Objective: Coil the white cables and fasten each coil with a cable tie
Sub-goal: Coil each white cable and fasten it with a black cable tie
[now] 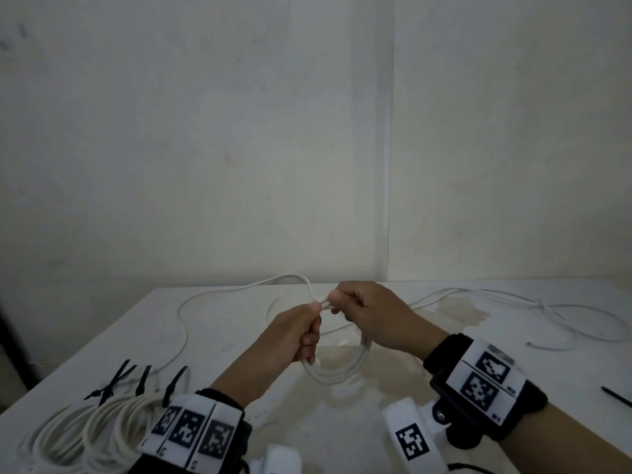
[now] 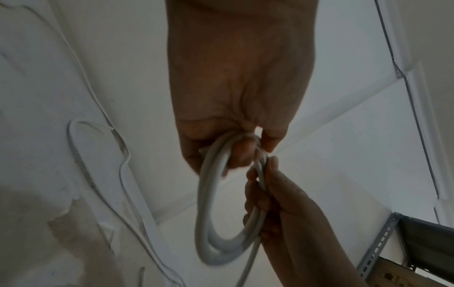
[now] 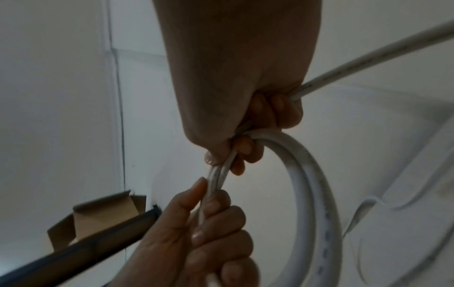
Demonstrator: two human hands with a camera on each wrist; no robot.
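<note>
A small coil of white cable (image 1: 337,372) hangs above the white table (image 1: 239,336), held at its top by both hands. My left hand (image 1: 312,325) grips the strands with curled fingers, thumb on top. Just beside it, my right hand (image 1: 337,305) pinches the same strands. In the left wrist view the coil (image 2: 209,213) hangs from my left hand (image 2: 236,153). In the right wrist view my right hand (image 3: 228,157) grips the coil (image 3: 314,194); a cable tail (image 3: 368,52) leaves its fist. The uncoiled length (image 1: 184,319) trails back left over the table.
Several finished coils (image 1: 85,432) with black cable ties (image 1: 119,378) lie at the front left. Another loose white cable (image 1: 547,313) sprawls at the back right. A black tie (image 1: 615,396) lies at the right edge. A wall stands close behind. A cardboard box (image 3: 98,213) sits beyond the table.
</note>
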